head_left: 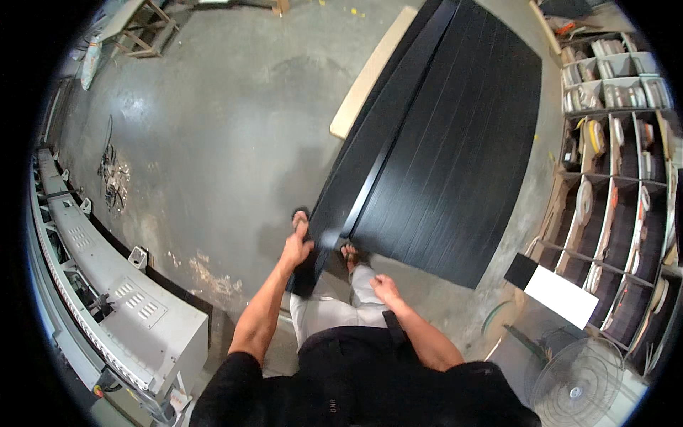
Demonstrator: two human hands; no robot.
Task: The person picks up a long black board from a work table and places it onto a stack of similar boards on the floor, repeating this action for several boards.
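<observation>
My left hand (297, 250) is low by the near left corner of a stack of long black panels (441, 156). Its fingers are partly smeared by motion, so their grip is unclear. A small pale blur (330, 238) shows just right of it, too smeared to name. My right hand (385, 289) is closed in front of my right thigh, apart from the panels; whatever its fingers may hold is hidden. A narrow black strip (373, 174) with a shiny edge runs lengthwise along the panels. My sandalled feet stand at the stack's near end.
A pale board (373, 75) juts out along the stack's left side. At left stands a long grey machine (135, 299). Shelves with rolls of edging tape (594, 139) line the right. A wire-guarded fan (576, 388) and a white sheet (562, 295) are at lower right.
</observation>
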